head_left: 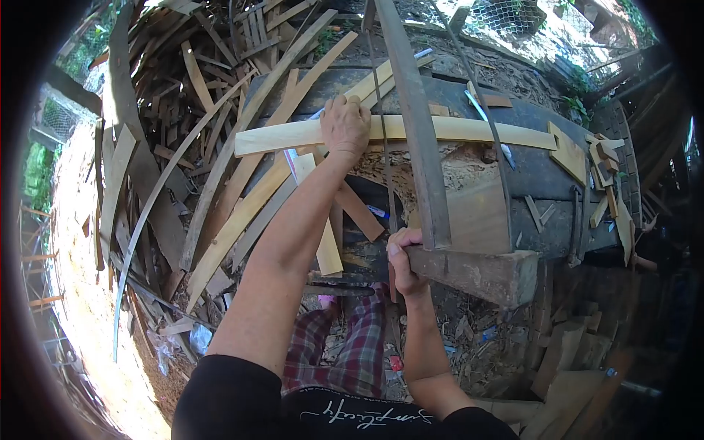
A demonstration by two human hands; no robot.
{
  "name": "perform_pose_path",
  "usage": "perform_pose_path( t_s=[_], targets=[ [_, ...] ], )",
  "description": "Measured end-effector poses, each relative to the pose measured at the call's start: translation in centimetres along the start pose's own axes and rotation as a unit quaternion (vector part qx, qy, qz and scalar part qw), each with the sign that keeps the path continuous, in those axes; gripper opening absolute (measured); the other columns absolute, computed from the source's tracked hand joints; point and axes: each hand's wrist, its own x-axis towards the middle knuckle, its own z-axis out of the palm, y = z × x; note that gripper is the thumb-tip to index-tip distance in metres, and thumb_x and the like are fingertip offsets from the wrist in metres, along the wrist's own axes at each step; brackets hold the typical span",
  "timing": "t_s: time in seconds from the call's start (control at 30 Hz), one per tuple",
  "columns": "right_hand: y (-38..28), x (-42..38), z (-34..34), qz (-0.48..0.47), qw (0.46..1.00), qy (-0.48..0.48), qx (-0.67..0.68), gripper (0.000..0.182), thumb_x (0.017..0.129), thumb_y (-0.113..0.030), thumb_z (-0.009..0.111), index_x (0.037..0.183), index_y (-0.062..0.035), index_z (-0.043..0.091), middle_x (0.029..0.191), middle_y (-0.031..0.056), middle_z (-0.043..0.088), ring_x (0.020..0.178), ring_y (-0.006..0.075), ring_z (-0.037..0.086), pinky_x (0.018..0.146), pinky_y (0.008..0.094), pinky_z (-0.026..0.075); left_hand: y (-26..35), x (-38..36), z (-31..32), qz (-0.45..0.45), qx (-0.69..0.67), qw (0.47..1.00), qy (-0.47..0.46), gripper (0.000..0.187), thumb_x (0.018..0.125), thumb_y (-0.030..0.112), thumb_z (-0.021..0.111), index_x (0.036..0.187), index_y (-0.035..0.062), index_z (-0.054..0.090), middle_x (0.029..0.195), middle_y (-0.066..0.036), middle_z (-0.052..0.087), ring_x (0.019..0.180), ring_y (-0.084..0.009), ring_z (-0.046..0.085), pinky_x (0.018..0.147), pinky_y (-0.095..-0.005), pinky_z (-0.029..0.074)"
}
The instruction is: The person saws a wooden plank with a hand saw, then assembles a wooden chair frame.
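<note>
My left hand is closed over a long, pale, slightly curved wooden plank that lies crosswise on the dark workbench. My right hand grips the near end of a wooden frame saw, around the left end of its crosspiece. The saw's thin blade runs away from me and meets the plank just right of my left hand. Whether its teeth have cut into the wood cannot be made out. Beneath the plank is a rough, worn block of wood.
Long boards and strips lean in a heap at the left. Small offcuts and a metal clamp-like bar lie on the bench's right side. A marker pen sits near the middle. Scraps litter the ground; another person's hand shows far right.
</note>
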Motion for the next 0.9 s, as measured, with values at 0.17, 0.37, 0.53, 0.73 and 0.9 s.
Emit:
perform_pose_path(
  t_s=[0.17, 0.37, 0.53, 0.73, 0.9],
  targets=[
    [-0.1, -0.8, -2.2, 0.048, 0.995, 0.017, 0.086, 0.01, 0.085, -0.004, 0.057, 0.083, -0.0056, 0.047, 0.077, 0.0038, 0.05, 0.073, 0.0149, 0.049, 0.068, 0.0296, 0.041, -2.8, -0.7, -3.3, 0.03, 0.068, 0.997, -0.004, 0.031, 0.092, 0.032, 0.052, 0.08, 0.0077, 0.067, 0.085, -0.013, 0.064, 0.089, -0.0322, 0.059, 0.078, -0.0453, 0.044],
    [-1.6, -1.6, -2.2, 0.04, 0.993, 0.015, 0.107, 0.009, 0.084, 0.0, 0.054, 0.082, -0.0052, 0.047, 0.077, 0.0044, 0.051, 0.07, 0.0143, 0.049, 0.068, 0.0294, 0.041, -3.7, -1.6, -6.8, -0.064, 0.058, 0.976, -0.201, 0.055, 0.096, 0.046, 0.04, 0.08, 0.0039, 0.072, 0.077, -0.024, 0.066, 0.077, -0.04, 0.065, 0.075, -0.047, 0.047],
    [-2.4, -1.3, -2.4, 0.041, 0.983, 0.016, 0.18, 0.008, 0.083, 0.001, 0.053, 0.083, -0.0045, 0.047, 0.077, 0.0057, 0.052, 0.07, 0.0141, 0.05, 0.065, 0.0285, 0.041, -4.2, -2.2, -6.3, -0.087, 0.03, 0.977, -0.19, 0.054, 0.095, 0.046, 0.041, 0.08, 0.0043, 0.072, 0.076, -0.023, 0.066, 0.078, -0.0395, 0.065, 0.075, -0.0477, 0.047],
    [-2.8, -1.2, -2.2, 0.058, 0.978, 0.03, 0.198, 0.009, 0.083, 0.001, 0.053, 0.085, -0.0047, 0.046, 0.076, 0.0055, 0.051, 0.068, 0.0142, 0.05, 0.063, 0.0281, 0.041, -3.6, -1.0, -7.9, -0.045, 0.069, 0.969, -0.232, 0.052, 0.095, 0.045, 0.042, 0.08, 0.0046, 0.072, 0.077, -0.022, 0.066, 0.078, -0.0387, 0.065, 0.075, -0.0486, 0.046],
    [-2.2, -2.3, -1.4, 0.012, 0.998, -0.02, 0.067, 0.012, 0.084, 0.001, 0.053, 0.086, -0.0046, 0.042, 0.07, 0.0067, 0.047, 0.066, 0.0171, 0.049, 0.063, 0.031, 0.042, -2.4, 0.0, -10.1, -0.012, 0.086, 0.972, -0.218, 0.052, 0.096, 0.044, 0.042, 0.076, 0.0052, 0.07, 0.075, -0.019, 0.066, 0.076, -0.037, 0.064, 0.075, -0.0466, 0.046]
  ],
)
